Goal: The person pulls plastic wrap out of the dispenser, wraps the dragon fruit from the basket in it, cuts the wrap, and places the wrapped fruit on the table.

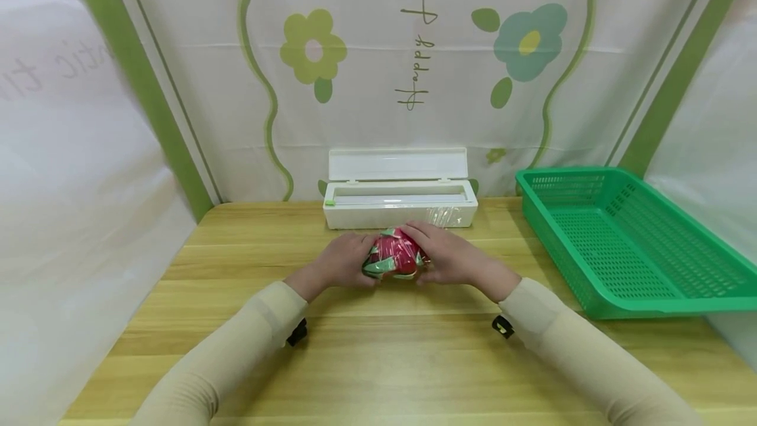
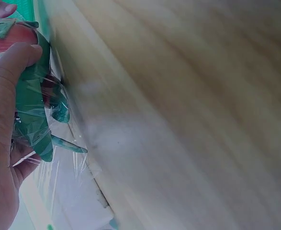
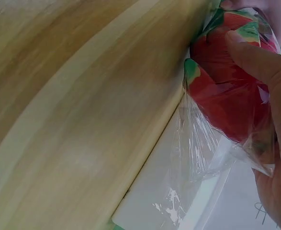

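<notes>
A red dragon fruit [image 1: 397, 255] with green scales sits between both hands near the far middle of the table, wrapped in clear cling film [image 3: 200, 139]. My left hand [image 1: 347, 260] grips its left side; the left wrist view shows the thumb [image 2: 20, 60] pressed along the fruit. From the right, my right hand [image 1: 452, 256] holds the other side, thumb lying on the red skin in the right wrist view. Loose film hangs off the fruit on both sides. Just behind stands a white cling film dispenser [image 1: 384, 218], its lid [image 1: 397, 164] raised.
A green plastic basket [image 1: 591, 278] with slotted walls stands on the right of the wooden table [image 1: 390, 360]. Behind the table hangs a white curtain [image 1: 378, 84] with printed flowers. Some film clings to the dispenser's front right.
</notes>
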Demonstrator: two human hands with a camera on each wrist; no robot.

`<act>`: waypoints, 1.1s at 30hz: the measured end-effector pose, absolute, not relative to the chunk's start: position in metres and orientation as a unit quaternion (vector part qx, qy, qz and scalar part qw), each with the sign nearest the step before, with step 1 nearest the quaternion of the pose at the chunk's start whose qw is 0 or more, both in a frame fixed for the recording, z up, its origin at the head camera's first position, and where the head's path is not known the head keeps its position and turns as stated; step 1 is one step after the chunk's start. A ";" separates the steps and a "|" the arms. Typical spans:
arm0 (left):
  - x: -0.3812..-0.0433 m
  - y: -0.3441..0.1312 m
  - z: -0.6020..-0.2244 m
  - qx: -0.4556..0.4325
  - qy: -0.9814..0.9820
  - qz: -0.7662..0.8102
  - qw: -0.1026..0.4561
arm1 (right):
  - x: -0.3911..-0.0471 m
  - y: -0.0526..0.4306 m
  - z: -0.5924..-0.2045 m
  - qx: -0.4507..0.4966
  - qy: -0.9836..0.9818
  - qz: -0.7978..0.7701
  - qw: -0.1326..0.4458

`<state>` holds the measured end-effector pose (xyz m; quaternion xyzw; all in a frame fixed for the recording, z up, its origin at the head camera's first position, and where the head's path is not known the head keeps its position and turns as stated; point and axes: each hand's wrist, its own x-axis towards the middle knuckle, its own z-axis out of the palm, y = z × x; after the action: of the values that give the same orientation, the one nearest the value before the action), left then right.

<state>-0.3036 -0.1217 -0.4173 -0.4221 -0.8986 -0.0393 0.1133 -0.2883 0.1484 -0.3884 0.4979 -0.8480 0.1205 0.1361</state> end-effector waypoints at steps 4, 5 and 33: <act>-0.304 -0.124 -0.416 -0.419 -0.901 -0.032 0.111 | -0.291 0.147 -0.389 0.488 -0.854 0.130 0.124; -0.303 -0.124 -0.416 -0.418 -0.901 -0.032 0.110 | -0.291 0.147 -0.388 0.486 -0.856 0.134 0.119; -0.294 -0.106 -0.415 -0.420 -0.891 -0.056 0.161 | -0.298 0.146 -0.395 0.462 -0.869 0.142 0.108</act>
<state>-0.2938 -0.1056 -0.4152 -0.4200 -0.8913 -0.0565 0.1609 -0.2979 0.1458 -0.3946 0.4618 -0.8688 0.1424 0.1081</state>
